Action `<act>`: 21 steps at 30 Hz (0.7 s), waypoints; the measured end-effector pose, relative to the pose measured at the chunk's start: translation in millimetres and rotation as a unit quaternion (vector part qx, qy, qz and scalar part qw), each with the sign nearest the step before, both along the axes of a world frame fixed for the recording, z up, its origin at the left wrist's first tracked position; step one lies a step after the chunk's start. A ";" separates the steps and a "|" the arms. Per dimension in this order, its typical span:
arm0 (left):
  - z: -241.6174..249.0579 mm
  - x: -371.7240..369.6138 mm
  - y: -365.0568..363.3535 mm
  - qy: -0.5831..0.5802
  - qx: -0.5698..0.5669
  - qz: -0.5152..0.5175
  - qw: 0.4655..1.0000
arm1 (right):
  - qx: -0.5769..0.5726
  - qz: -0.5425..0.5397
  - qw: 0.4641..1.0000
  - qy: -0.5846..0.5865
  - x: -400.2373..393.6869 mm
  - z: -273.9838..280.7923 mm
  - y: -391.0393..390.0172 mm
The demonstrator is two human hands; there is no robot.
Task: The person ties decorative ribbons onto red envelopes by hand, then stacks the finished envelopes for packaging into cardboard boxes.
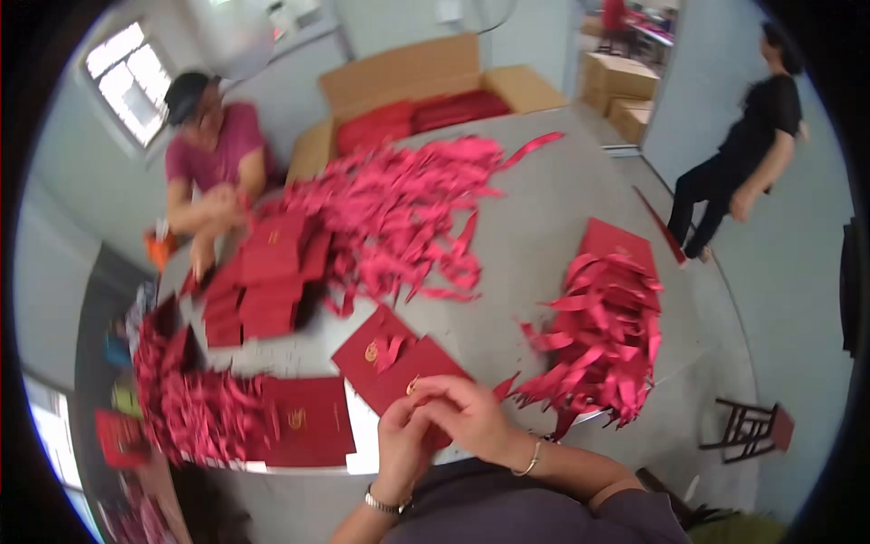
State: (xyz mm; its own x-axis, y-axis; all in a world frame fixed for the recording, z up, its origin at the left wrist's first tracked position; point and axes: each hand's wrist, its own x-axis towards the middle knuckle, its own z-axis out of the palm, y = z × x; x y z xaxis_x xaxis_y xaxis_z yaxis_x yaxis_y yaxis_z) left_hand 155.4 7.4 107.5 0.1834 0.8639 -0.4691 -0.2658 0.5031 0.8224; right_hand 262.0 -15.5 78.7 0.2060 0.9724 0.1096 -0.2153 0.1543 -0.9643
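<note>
Both hands, left [405, 444] and right [468, 419], meet at lower centre over red cards [385, 358]; what they grip cannot be told. Ribbons [399, 199] lie at upper centre.

A stool [749, 430] — dark (wooden-looking) — stands on the floor [689, 390].

Forearms [575, 469] angled inward, left hand [401, 446] and right hand [473, 419] close together, fingers [446, 386] bent.
</note>
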 end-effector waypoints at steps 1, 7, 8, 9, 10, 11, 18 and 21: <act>-18.9 -13.0 -2.0 -0.012 0.021 -0.041 0.999 | 0.011 -0.006 0.999 -0.050 1.2 -6.7 -1.6; -46.3 -25.5 -3.2 0.006 0.069 -0.159 0.985 | -0.079 -0.008 0.995 -0.064 7.4 -6.3 -6.6; -51.7 -27.6 -0.8 0.053 0.132 -0.182 0.973 | -0.094 -0.022 0.993 -0.063 9.4 -5.3 -7.8; -49.0 -29.0 3.9 0.099 0.193 -0.207 0.954 | -0.134 -0.012 0.991 -0.010 13.9 -5.3 -7.7; -36.0 -32.5 14.8 0.173 0.267 -0.209 0.924 | -0.135 -0.016 0.991 0.009 19.4 -5.6 -5.4; -37.6 -35.4 29.4 0.276 0.380 -0.172 0.866 | -0.134 -0.021 0.990 0.028 25.0 -5.2 -2.0; -55.8 -24.0 83.1 0.494 0.486 -0.175 0.699 | -0.192 -0.022 0.980 -0.049 30.8 -37.9 28.3; -51.1 -23.6 91.7 0.478 0.455 -0.194 0.726 | -0.197 -0.021 0.975 -0.103 26.3 -39.8 35.7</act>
